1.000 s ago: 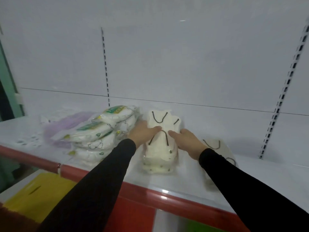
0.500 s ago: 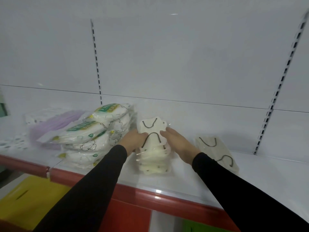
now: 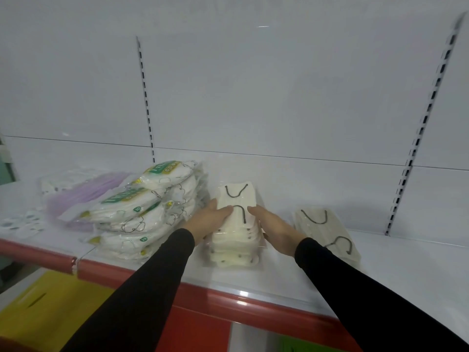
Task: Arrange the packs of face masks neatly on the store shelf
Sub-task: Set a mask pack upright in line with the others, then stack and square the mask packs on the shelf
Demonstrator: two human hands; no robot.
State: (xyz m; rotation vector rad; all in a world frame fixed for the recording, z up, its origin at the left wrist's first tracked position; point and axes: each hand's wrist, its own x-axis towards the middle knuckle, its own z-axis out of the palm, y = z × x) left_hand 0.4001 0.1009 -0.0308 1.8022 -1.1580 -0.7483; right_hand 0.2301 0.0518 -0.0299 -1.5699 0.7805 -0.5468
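A stack of cream mask packs (image 3: 234, 240) with black ear loops stands in the middle of the white shelf (image 3: 406, 270). My left hand (image 3: 208, 221) presses its left side and my right hand (image 3: 272, 226) presses its right side, thumbs on the top pack. One more cream pack (image 3: 327, 229) lies flat just to the right. A taller pile of white packs with green labels (image 3: 142, 212) sits close on the left, touching my left hand. Further left lie purple mask packs (image 3: 83, 196).
The shelf has a red front edge (image 3: 253, 308) and a white back panel with slotted uprights (image 3: 421, 128). Small white packs (image 3: 20, 222) lie at the far left. A yellow surface (image 3: 50, 308) shows below the shelf.
My hands have stayed on the cream stack, which looks squared up and slightly lower. The view has shifted a little, bringing the right-hand pack more into sight.
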